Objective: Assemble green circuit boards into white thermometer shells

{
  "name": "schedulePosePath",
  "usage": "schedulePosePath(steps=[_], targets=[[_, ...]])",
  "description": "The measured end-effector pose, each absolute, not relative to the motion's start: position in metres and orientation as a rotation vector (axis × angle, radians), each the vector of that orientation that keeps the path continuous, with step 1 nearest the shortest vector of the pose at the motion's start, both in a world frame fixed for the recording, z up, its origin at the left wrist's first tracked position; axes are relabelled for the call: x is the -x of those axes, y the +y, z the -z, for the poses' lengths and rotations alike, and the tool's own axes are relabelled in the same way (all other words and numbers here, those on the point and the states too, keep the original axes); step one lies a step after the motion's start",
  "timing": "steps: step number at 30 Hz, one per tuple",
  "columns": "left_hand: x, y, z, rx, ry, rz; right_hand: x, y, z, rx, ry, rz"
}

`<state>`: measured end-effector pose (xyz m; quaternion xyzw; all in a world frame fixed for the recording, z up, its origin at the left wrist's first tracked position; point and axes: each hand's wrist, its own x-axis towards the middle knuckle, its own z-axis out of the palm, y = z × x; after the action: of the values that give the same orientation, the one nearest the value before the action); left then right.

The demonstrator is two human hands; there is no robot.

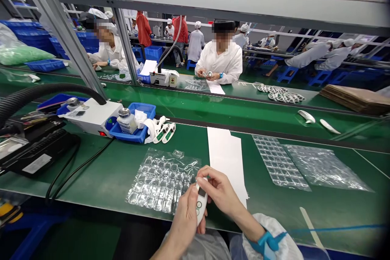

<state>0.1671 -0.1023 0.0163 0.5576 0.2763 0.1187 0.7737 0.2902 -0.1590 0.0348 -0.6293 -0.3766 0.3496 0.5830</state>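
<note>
A slim white handheld device (201, 203) with a small dark display and round buttons is held up above the front edge of the bench. My left hand (187, 211) wraps around its lower body, thumb along the side. With thumb and fingertips, my right hand (221, 191) pinches at its upper end; what exactly lies under these fingertips is hidden. Just behind and left of the hands, a clear plastic tray of square pockets (155, 183) lies on the bench. A white paper sheet (227, 154) lies beyond my right hand.
At left stand a blue bin (146, 109) with a metal-topped bottle (126, 121), white device parts with green boards (166, 133), and a white box (94, 115) with a black hose. Clear sheets (326, 166) lie right. A green conveyor (213, 109) runs behind; a co-worker (221, 61) sits opposite.
</note>
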Motion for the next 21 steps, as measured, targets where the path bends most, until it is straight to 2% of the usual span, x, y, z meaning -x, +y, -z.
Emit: schedulePosePath(steps=[6,9,12,15,21], targets=[[-0.164,-0.089,-0.011,-1.248,0.631,-0.205,-0.299,-0.149,-0.042,1.411,-0.985,-1.095],[-0.162,-0.075,-0.018,-1.412,0.629,-0.196,-0.302,-0.135,-0.047,1.489,-1.090,-0.947],[-0.158,-0.052,-0.030,-1.598,0.764,-0.332,-0.328,-0.101,-0.041,1.651,-1.047,-0.813],[-0.150,-0.028,-0.038,-1.610,0.960,-0.492,-0.385,-0.051,-0.031,1.797,-0.884,-0.675],[-0.130,-0.003,-0.030,-1.573,1.068,-0.497,-0.498,0.005,-0.023,1.990,-0.796,-0.387]])
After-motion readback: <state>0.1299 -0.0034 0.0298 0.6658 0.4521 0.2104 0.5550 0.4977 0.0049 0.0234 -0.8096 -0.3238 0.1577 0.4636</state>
